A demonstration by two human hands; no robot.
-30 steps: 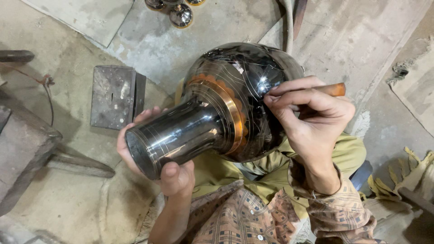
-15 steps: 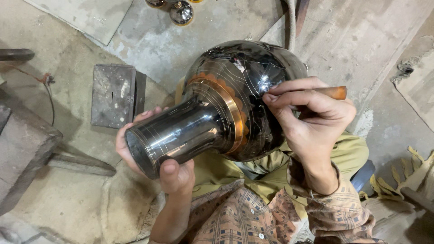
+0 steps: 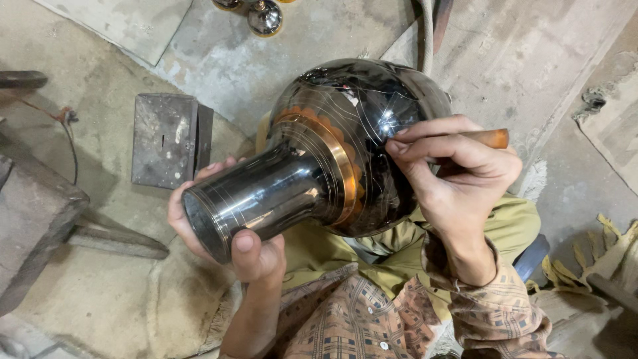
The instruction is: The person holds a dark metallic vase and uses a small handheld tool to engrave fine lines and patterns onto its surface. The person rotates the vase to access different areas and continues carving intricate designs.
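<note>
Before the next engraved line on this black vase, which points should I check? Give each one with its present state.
1. Left hand grips the vase neck: ok.
2. Right hand holds the wooden-handled tool: ok.
3. Tool tip on the vase body: cannot tell, fingers hide it.
4. Vase rests on the lap: ok.
5. Metal block lies apart from the vase: ok.
</note>
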